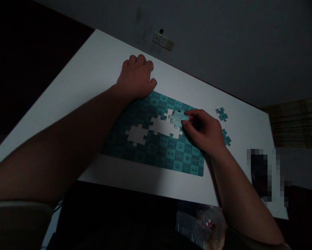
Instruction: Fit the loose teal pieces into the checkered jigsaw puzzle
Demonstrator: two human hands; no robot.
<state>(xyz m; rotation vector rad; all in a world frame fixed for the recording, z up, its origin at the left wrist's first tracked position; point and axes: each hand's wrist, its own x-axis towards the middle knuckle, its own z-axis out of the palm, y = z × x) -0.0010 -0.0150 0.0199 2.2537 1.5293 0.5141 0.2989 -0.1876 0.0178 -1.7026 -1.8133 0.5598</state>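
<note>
A teal jigsaw puzzle point(166, 152) with paw-print squares lies on the white table, with irregular gaps across its middle. My right hand point(206, 130) pinches a lighter teal puzzle piece point(178, 119) by its right edge, between thumb and fingers. That piece is over the right end of the gap; whether it lies flat or is slightly raised I cannot tell. My left hand point(137, 77) rests palm down at the puzzle's far edge, holding nothing, its fingers bent and thumb apart. Its forearm hides the puzzle's left part.
Two loose teal pieces lie right of the puzzle: one farther back point(222, 114), and another point(226, 137) partly behind my right hand. Wall sockets point(163, 41) are beyond the white table point(93, 66). A clear plastic bag point(201, 224) is below the near edge. A blurred-out patch covers something at right.
</note>
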